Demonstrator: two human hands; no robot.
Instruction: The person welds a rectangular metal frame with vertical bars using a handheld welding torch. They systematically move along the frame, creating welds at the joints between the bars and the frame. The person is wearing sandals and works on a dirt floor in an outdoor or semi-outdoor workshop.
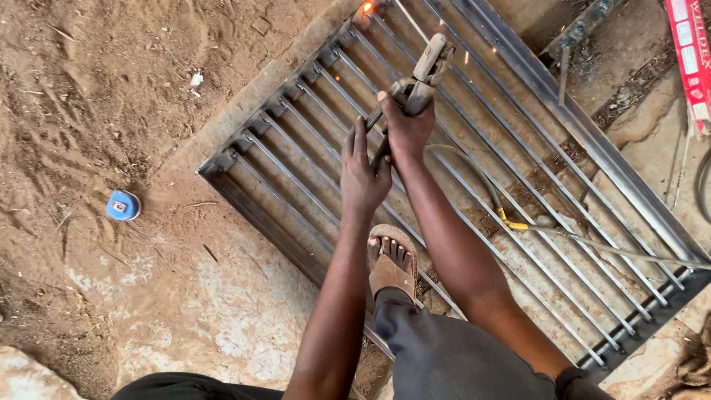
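Nearest to me is the person's foot in a brown sandal point(391, 265), standing on the metal grille point(637, 204) that lies flat on the ground. The leg above it wears dark grey cloth.

Both arms reach forward over the bars. The left hand point(363, 178) lies on top of the bars, fingers stretched out and pressing on a thin dark rod; its grip is not closed around anything, it only rests there. Just beside it, a little further, the right hand point(406, 127) has its grip closed firmly on the electrode holder point(424, 72), a grey clamp tool that points away from the person, tilted over the bars. A cable point(511, 222) with a yellow piece runs across the bars to the right of the arm.

To the left, well apart from the grille, a small blue tape measure point(123, 205) lies on the red earth point(111, 89).

At the far corner of the grille a bright orange glowing spot point(366, 7) shows, and some small sparks are over the bars nearby. At the far right edge lies a red box point(692, 52).
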